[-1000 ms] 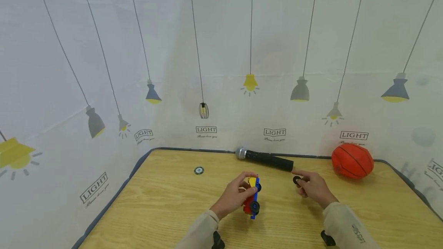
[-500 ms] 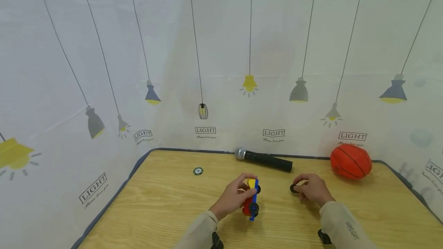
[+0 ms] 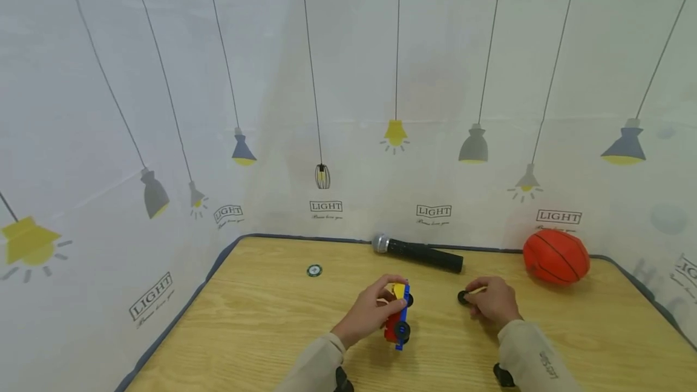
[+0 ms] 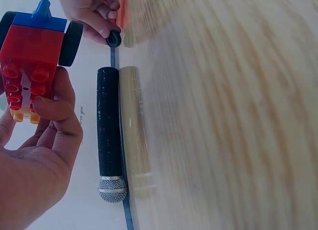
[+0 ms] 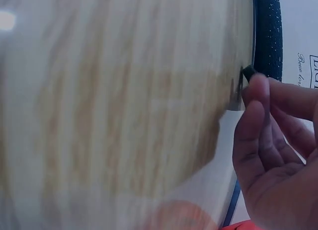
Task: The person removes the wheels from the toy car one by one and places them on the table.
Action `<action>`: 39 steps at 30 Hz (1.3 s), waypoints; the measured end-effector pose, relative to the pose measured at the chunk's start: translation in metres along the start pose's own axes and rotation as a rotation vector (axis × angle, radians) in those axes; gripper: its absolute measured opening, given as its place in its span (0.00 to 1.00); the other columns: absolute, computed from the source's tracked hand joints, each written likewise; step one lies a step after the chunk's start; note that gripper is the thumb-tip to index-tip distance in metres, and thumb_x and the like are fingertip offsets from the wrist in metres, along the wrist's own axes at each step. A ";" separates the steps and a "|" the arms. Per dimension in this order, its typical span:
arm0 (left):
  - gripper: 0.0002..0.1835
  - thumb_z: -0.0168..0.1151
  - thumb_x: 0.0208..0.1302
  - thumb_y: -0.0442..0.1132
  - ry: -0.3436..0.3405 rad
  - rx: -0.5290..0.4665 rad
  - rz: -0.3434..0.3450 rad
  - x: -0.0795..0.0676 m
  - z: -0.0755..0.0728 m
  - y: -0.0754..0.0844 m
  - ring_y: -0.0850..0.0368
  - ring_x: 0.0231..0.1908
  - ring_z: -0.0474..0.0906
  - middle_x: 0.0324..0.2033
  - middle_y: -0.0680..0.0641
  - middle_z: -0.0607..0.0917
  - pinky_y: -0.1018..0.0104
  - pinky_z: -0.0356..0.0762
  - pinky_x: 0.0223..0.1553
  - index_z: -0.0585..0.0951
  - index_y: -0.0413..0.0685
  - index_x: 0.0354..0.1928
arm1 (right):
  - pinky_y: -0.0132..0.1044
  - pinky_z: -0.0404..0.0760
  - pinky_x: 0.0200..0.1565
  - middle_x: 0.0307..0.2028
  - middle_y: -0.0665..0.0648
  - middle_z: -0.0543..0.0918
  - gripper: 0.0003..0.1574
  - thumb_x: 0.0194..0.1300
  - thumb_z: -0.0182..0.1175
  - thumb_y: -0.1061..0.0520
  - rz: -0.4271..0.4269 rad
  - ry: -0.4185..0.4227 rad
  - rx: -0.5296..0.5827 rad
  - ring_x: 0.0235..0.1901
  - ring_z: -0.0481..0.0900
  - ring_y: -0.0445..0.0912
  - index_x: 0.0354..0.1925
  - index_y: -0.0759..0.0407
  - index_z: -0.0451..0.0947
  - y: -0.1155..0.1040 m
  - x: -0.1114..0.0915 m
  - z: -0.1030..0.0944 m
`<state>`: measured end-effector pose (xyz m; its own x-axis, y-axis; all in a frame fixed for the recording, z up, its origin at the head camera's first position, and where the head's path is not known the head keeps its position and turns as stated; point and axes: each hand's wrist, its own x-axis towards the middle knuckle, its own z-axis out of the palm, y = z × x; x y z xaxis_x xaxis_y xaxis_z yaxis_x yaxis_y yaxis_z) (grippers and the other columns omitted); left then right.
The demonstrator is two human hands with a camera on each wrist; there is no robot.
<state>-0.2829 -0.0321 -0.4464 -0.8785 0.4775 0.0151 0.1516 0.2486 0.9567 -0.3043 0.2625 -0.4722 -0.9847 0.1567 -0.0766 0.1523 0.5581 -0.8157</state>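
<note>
The worktop [image 3: 245, 325] has a pale yellow wood grain, a glossy surface and a dark blue edge [image 3: 220, 262]. Near its far edge lies a black handheld microphone [image 3: 422, 254], silver mesh head to the left. A dented red basketball [image 3: 556, 257] rests at the far right, a dark-rimmed poker chip [image 3: 314, 270] farther left.

- Car [image 3: 391, 326]: studded red body, yellow block at its far end, blue base [image 4: 39, 22], black wheels [image 4: 71, 43]; tilted on its side in the left hand [image 3: 366, 314], base turned toward the right hand [image 3: 494, 301]. The full wheel count is hard to tell.
- Loose wheel [image 3: 463, 297]: black, round, hollow-centred, pinched in the right hand's fingertips, apart from the car.
</note>
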 end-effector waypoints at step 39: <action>0.17 0.59 0.73 0.49 0.005 -0.004 -0.019 -0.006 -0.007 0.002 0.58 0.33 0.76 0.40 0.48 0.83 0.66 0.73 0.30 0.75 0.72 0.60 | 0.35 0.76 0.25 0.19 0.54 0.81 0.10 0.62 0.61 0.61 0.067 -0.040 -0.089 0.20 0.77 0.45 0.39 0.67 0.81 -0.001 0.015 -0.009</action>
<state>-0.2803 -0.0400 -0.4427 -0.8832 0.4689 -0.0015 0.1335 0.2545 0.9578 -0.3180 0.2719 -0.4675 -0.9743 0.1647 -0.1537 0.2234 0.6180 -0.7538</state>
